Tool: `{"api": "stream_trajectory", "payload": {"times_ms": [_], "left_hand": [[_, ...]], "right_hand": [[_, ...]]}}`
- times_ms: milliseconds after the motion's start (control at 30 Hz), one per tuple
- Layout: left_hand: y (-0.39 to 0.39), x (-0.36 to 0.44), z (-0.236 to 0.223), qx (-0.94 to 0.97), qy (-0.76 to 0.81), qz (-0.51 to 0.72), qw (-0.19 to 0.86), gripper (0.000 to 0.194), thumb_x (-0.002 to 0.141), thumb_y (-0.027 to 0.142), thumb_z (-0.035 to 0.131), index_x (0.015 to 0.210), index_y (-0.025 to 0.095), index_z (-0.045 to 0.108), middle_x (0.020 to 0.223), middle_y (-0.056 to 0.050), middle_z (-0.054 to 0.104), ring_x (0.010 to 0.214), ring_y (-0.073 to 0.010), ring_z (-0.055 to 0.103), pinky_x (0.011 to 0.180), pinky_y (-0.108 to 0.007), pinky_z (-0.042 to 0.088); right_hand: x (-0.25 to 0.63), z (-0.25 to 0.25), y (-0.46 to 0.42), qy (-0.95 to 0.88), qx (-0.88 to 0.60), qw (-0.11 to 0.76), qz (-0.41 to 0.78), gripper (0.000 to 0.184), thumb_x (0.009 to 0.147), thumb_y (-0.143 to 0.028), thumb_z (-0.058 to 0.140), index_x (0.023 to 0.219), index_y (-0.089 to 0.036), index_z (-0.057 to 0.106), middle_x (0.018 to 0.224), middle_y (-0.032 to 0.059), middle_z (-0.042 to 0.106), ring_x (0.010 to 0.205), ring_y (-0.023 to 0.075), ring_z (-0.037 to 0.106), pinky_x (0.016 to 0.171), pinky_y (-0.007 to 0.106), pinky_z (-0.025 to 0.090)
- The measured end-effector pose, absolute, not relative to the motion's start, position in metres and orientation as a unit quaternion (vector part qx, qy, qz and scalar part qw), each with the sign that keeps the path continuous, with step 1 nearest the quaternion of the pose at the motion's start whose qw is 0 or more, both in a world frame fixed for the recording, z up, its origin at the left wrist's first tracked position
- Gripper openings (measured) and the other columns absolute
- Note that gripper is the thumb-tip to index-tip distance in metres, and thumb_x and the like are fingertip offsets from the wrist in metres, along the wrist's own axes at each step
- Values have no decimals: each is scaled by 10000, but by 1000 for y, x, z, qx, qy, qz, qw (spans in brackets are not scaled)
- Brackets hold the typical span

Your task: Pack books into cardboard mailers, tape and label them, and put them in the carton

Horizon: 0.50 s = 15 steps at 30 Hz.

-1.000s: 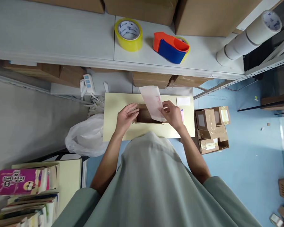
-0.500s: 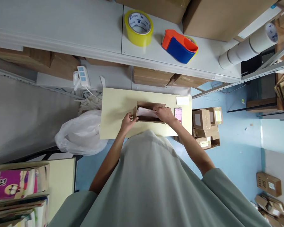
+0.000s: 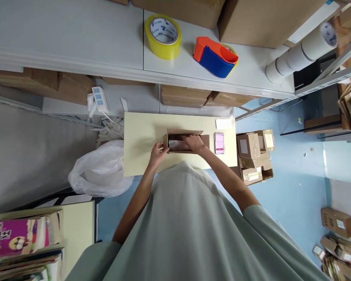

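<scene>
A small open cardboard box [image 3: 188, 151] rests on the cream tabletop, its flaps raised. My left hand [image 3: 158, 154] grips the box's left end, thumb along the near corner and fingers behind the end wall. Inside the box lies a flat white packet [image 3: 177, 145], now low between the walls. My right hand [image 3: 194, 143] reaches in from the right with curled fingers at the packet's right part; the fingertips are partly hidden in the box.
A phone [image 3: 219, 143] and a white card [image 3: 223, 123] lie on the table's [image 3: 143, 156] right side. The shelf above holds a yellow tape roll [image 3: 163, 48] and a tape dispenser [image 3: 215, 58]. A plastic bag [image 3: 98, 171] hangs left; cartons [image 3: 251, 146] are stacked right.
The white packet was held above the box in my right hand; it has gone down inside. My left hand has closed on the box's left end.
</scene>
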<state>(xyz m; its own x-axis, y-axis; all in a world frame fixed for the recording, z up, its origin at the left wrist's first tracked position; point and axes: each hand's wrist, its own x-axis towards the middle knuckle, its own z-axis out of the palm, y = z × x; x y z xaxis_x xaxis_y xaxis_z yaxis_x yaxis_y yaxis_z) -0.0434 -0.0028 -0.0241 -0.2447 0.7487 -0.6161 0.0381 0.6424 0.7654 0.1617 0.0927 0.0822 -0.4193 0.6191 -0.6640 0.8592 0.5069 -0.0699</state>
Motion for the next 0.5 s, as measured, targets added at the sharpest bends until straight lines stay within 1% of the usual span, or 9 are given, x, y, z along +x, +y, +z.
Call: {"api": "stream_trajectory", "payload": {"times_ms": [167,367,500], "left_hand": [[-4,-44,-20,273,727,322,541,638,825,211,870,1412,158,623,1403,-220,732,1141,-310,795,1013,-431,616],[-4,-45,-15,276,724,321,544,629,827,231,878,1400,169,623,1421,-215,717,1160,-304,788,999,-426,625],[-4,-44,-11,282,724,327,538,549,839,201,849,1348,155,647,1420,-218,714,1161,-301,786,1012,-428,623]], "right_hand": [[157,77,96,815,465,277,-206,376,1080,-103,480,1415,-89,651,1310,272,760,1218,298,762,1015,377,571],[160,81,94,815,471,257,-218,369,1062,-66,503,1393,-113,658,1294,241,777,1272,290,743,1025,354,565],[161,84,95,813,479,241,-227,399,1059,-66,512,1431,-126,641,1324,238,767,1299,303,732,1039,379,567]]}}
